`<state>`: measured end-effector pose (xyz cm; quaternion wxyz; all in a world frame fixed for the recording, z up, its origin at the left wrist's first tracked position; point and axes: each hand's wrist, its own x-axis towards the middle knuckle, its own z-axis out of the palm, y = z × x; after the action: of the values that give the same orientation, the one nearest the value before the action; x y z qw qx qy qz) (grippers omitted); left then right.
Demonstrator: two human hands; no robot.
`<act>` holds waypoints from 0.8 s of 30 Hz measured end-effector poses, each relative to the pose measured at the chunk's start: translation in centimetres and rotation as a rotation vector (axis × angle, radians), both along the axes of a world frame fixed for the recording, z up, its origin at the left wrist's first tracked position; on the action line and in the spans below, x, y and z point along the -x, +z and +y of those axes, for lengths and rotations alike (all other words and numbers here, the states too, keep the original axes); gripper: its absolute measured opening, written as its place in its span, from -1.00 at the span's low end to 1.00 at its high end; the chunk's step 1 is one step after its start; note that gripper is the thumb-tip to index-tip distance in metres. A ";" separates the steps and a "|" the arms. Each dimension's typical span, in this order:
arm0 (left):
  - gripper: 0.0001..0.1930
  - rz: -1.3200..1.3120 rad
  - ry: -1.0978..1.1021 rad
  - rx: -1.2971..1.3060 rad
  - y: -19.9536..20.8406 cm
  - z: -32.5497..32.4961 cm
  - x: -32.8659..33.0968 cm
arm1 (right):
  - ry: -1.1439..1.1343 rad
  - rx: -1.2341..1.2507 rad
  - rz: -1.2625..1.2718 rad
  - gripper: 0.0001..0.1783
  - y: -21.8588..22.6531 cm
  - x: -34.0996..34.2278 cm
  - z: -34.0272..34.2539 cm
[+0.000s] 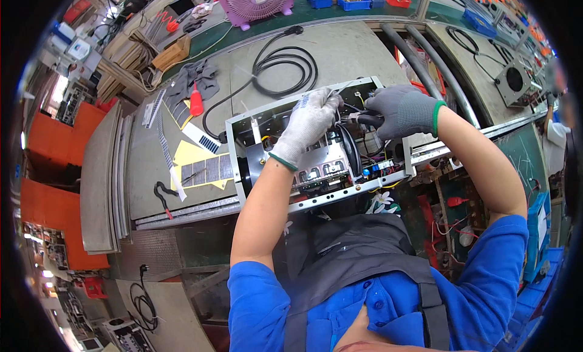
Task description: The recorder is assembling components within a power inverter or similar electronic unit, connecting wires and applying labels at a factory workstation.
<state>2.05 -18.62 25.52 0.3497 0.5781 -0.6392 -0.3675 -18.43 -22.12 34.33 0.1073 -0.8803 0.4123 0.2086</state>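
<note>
Watching two gloved hands over an open metal equipment chassis (322, 199) on the worktop (340, 45).
From my remote view the left hand (314, 115), gloved in white, covers part of the interior; its fingertips are drawn close together, and I cannot tell what sits between them. The right hand (404, 112), gloved in grey, curls beside a black cable (366, 119), but I can't make out whether it grips. The chassis lies beneath the left hand and the right hand's fingers, its right side partly covered; the small wiring between both hands is too tangled for me to trace.
</note>
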 end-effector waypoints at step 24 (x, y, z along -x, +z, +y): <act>-0.77 0.791 0.478 0.078 0.9 8.5 -13.5 | 0.406 0.367 -0.246 -0.48 -2.8 -14.4 -1.0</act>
<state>15.56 -10.13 26.42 0.6629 0.5109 -0.3189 -0.4448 -4.04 -23.14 31.54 -0.0485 -0.9682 0.2424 0.0395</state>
